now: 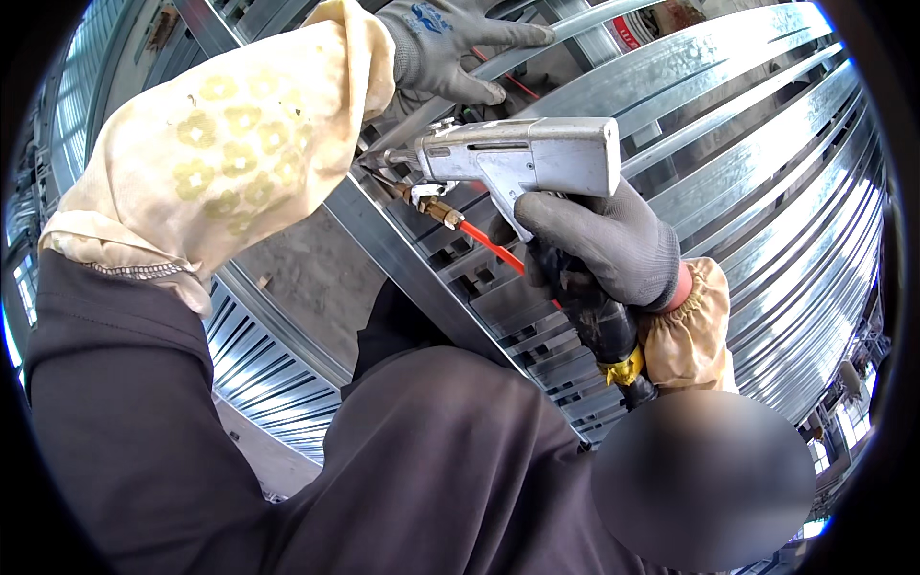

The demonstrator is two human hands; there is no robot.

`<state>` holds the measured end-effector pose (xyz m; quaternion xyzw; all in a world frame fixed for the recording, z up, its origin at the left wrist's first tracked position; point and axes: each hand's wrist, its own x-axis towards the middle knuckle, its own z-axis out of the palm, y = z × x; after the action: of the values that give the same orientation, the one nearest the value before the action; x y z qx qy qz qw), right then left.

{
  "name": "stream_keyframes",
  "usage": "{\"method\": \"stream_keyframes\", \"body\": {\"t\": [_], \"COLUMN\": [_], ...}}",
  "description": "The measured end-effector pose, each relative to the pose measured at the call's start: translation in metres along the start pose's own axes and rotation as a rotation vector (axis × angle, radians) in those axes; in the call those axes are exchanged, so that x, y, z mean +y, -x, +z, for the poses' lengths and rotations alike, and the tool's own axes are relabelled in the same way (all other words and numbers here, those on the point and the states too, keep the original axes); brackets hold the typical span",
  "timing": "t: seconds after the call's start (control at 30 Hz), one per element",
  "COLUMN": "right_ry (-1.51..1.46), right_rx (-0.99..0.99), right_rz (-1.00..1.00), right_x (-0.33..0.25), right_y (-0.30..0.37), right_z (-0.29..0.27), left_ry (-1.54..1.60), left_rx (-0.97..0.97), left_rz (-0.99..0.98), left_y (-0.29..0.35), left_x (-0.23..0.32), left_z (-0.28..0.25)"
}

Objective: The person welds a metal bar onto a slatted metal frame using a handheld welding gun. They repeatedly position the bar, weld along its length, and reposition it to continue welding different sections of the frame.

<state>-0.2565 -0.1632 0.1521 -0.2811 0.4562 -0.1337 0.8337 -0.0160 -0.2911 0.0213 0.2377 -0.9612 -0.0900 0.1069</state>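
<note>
Clutching a silver pistol-shaped tool (565, 158) over galvanized metalwork, a person in dark clothing (441, 431) is directing its nozzle (391, 158) leftward. The gloved right hand (609, 244) is wrapping the handle, its grip pressing firmly around it, and the tool is hanging mid-view above a long metal rail (402, 259). The gloved left hand (460, 53) is extending beyond the nozzle, its grip spread and pinching nothing visible; whether its fingertips are touching metal, the view is not revealing.

Risk is lying close at hand: a loose cream sleeve cover (240, 144) on the left arm is hanging just beside the nozzle, so a slip could be snagging cloth or striking the forearm. An orange hose (494, 247) is leading from brass fittings (441, 211) beneath the tool, and a catch among the bars could be tugging the aim aside. The one-handed hold could also be letting the tool tilt under its own weight.

Around the work, parallel galvanized strips (767, 86) are sweeping rightward, glinting in strong light. A dusty grey floor (307, 278) is showing through the gaps, a red-and-white object (634, 31) is sitting near the upper edge, and bright window-like openings (853, 419) are glowing at far right, suggesting a workshop hall.
</note>
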Motion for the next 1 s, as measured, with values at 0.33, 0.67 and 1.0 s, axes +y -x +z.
{"method": "stream_keyframes", "body": {"t": [0.33, 0.67, 1.0], "right_ry": [0.021, 0.019, 0.063], "right_rx": [-0.028, -0.01, -0.011], "right_rz": [0.022, -0.01, -0.15], "right_x": [0.003, 0.006, 0.018], "right_y": [-0.002, -0.005, -0.009], "right_z": [-0.002, -0.001, -0.004], "left_ry": [0.002, 0.027, 0.035], "left_rx": [0.013, 0.016, 0.029], "left_rz": [0.001, 0.001, 0.02], "left_y": [0.001, 0.0, 0.0], "left_x": [-0.001, -0.003, -0.004], "left_z": [0.005, 0.006, 0.006]}}
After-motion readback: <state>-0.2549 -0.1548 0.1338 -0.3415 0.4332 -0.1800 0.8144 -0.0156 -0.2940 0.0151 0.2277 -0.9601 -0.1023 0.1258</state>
